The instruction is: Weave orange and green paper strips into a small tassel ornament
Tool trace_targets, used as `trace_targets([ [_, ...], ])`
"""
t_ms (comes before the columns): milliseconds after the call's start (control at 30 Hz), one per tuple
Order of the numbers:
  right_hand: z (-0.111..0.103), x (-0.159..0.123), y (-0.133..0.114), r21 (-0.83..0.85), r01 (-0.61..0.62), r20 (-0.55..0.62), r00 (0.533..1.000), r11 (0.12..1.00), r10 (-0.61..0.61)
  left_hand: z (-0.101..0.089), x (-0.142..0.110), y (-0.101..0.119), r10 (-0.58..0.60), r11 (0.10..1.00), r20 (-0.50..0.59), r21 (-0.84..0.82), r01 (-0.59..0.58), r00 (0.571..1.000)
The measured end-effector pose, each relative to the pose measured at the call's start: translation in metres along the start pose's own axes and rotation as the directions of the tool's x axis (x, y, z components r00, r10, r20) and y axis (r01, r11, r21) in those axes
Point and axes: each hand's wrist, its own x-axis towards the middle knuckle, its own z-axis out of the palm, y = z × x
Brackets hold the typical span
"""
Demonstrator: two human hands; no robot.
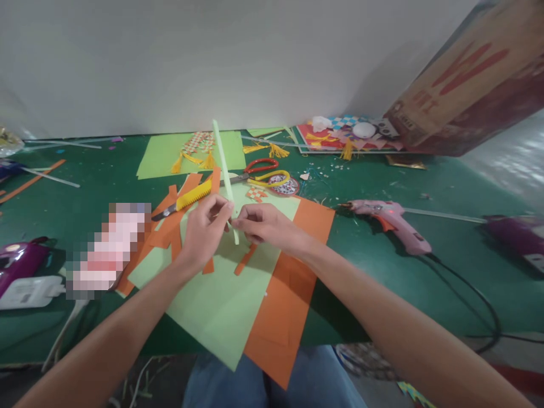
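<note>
My left hand (208, 224) and my right hand (263, 224) meet above the paper sheets, both closed in a pinch on a narrow pale green paper strip (221, 153). The strip stands tilted, its long end rising toward the wall and a short end hanging below my fingers. Under my hands lie a light green paper sheet (225, 311) and an orange paper sheet (289, 300). Loose orange strips (245, 260) are scattered on the green sheet. Just beyond my hands rest a yellow-handled cutter (193, 194) and scissors (267, 178) with red and yellow handles.
A pink glue gun (391, 218) with a black cord lies to the right. On the left are a blurred-out phone (110, 249), a white charger (32, 293) and a purple object (19, 260). A paper bag (471, 79) stands back right. Woven pieces with yellow tassels (208, 161) lie behind.
</note>
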Motion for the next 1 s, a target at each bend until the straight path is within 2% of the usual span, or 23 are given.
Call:
trace_targets([
  [100, 0.0015, -0.0016, -0.0027, -0.031, -0.012, 0.021, 1.0, 0.999, 0.013, 0.0001, 0.0007, -0.0018, -0.004, 1.0, -0.04, -0.009, 0.004, 0.999],
  [433, 0.002, -0.0025, -0.003, -0.015, -0.019, 0.038, 0.999, 1.0, 0.019, -0.0007, 0.0025, -0.0051, -0.013, 1.0, -0.043, -0.005, 0.013, 0.999],
  [733, 0.0017, -0.002, -0.0009, -0.006, -0.014, 0.107, 0.994, 1.0, 0.014, -0.0004, 0.003, -0.0076, -0.029, 0.994, -0.058, -0.105, 0.023, 0.998],
  [1000, 0.0016, -0.0029, -0.001, 0.004, 0.007, 0.097, 0.995, 1.0, -0.008, -0.0005, 0.0036, -0.0068, -0.024, 0.993, -0.061, -0.113, 0.017, 0.998],
])
